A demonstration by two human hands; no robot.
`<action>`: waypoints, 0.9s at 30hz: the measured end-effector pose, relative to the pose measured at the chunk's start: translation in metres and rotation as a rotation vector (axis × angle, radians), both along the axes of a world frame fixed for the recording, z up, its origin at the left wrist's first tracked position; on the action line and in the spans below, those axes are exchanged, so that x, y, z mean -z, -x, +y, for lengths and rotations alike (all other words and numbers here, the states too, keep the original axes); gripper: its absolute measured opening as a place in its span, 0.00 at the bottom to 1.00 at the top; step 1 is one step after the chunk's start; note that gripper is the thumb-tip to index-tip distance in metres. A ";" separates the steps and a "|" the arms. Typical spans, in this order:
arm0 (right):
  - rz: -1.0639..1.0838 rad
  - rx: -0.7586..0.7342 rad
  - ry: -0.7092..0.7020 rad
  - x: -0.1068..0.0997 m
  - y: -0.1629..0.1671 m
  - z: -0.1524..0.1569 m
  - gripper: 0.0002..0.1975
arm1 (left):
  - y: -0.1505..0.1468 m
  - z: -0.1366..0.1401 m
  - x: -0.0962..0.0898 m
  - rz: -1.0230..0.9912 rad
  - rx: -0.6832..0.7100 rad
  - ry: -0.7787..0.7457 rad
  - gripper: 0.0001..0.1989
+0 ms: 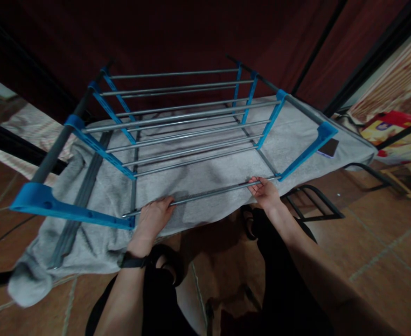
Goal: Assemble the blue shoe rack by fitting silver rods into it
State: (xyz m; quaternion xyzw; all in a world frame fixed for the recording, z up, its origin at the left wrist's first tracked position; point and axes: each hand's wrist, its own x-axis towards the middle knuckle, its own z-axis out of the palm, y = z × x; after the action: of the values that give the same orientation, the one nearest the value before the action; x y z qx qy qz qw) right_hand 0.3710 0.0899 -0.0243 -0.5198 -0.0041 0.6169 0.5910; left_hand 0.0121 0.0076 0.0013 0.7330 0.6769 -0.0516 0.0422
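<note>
This looks like a room in a home — a terracotta-coloured tiled floor (pixel 376 233) with pale grout, dark reddish panels (pixel 177 32) behind, striped cloth (pixel 390 74) to the right — with a soft grey blanket (pixel 86 256) spread beneath a household tube rack (pixel 191 115), a smartphone (pixel 329 148) lying beside it.

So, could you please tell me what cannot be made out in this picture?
Head view: the left hand hides the stretch of thin grey metal rod beneath it.
Head view: the red-and-yellow printed package is cut off by the right edge; its print is blurred.
Head view: a blue plastic bracket hides part of a small dark rectangular object, too dim to identify.
</note>
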 end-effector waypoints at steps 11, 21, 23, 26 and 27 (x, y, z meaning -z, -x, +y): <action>-0.001 0.025 0.003 0.003 0.000 -0.001 0.11 | -0.002 -0.003 0.000 -0.020 0.019 -0.058 0.17; -0.012 0.026 0.006 0.003 -0.001 -0.002 0.12 | -0.008 -0.009 -0.001 -0.046 0.045 -0.105 0.25; -0.011 0.022 0.008 0.002 -0.001 -0.002 0.12 | -0.008 -0.010 -0.001 -0.039 0.055 -0.093 0.26; -0.013 0.022 0.021 0.000 -0.002 -0.002 0.11 | -0.010 -0.011 -0.004 -0.016 0.034 -0.058 0.25; -0.015 0.020 0.025 -0.001 -0.002 -0.002 0.11 | -0.011 -0.011 -0.005 -0.012 0.027 -0.046 0.24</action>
State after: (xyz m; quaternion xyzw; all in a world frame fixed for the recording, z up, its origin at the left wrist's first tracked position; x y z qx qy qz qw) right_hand 0.3727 0.0876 -0.0237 -0.5314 0.0045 0.6070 0.5908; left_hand 0.0232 -0.0038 0.0063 0.7432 0.6677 -0.0323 0.0286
